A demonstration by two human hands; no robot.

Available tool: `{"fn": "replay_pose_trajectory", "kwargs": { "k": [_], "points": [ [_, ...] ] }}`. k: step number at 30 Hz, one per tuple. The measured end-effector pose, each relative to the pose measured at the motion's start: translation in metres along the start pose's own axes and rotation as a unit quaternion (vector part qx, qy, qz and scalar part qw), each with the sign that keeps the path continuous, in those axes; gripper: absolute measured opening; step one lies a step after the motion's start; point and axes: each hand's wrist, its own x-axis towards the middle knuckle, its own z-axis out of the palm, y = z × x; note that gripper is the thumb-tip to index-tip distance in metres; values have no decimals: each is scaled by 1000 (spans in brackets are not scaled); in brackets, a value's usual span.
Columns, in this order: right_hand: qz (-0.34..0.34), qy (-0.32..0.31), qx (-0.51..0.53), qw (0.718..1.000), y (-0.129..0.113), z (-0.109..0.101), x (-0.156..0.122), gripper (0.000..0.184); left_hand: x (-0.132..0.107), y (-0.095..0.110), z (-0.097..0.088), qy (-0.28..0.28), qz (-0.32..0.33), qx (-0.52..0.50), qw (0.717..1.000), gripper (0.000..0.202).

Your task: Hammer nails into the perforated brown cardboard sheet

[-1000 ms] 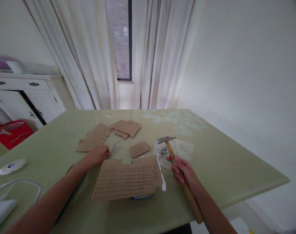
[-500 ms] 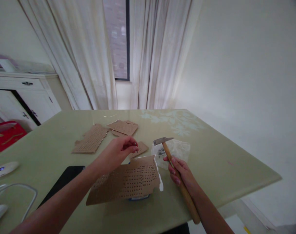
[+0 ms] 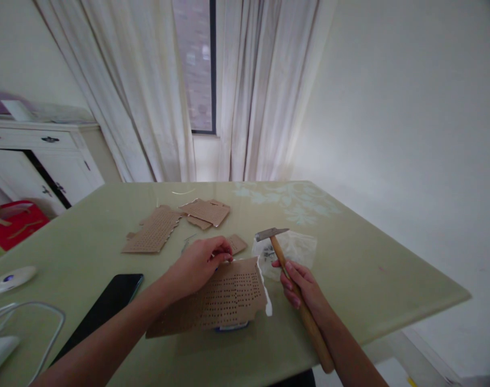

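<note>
A wooden-handled hammer [image 3: 302, 307] is gripped in my right hand [image 3: 303, 286], its metal head pointing up and away from me. My left hand [image 3: 207, 263] is closed in a pinch at the far edge of a cardboard piece [image 3: 224, 298] dotted with rows of small holes. Whatever sits between those fingertips is too small to name. The cardboard rests raised on something blue and white [image 3: 232, 326], mostly hidden beneath it. Behind the hammer lies a clear plastic bag [image 3: 301, 248] with small dark metal pieces inside.
More punched cardboard pieces [image 3: 154, 231] lie farther back, with a small one [image 3: 237, 244] beyond my left hand. A black phone [image 3: 102, 309], a white oval device [image 3: 12, 279] and a white cable [image 3: 62, 317] are at the left. The table's edge [image 3: 414, 317] runs along the right.
My left hand has come down from above the cardboard to its far edge, fingers still pinched. The hammer and my right hand have hardly moved.
</note>
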Motion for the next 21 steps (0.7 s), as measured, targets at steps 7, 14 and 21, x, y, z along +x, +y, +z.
{"fn": "replay_pose_trajectory", "kwargs": {
  "k": [7,14,21],
  "points": [
    [1,-2,-9,1000,-1,0,-1,57,1,-5,3,-4,-4,11,1000,16],
    [-3,-4,-44,999,0,2,-2,63,0,-2,4,1,-1,37,999,18],
    [-28,-36,-160,986,-23,8,-7,59,-3,0,9,9,8,85,996,24]
  ]
}}
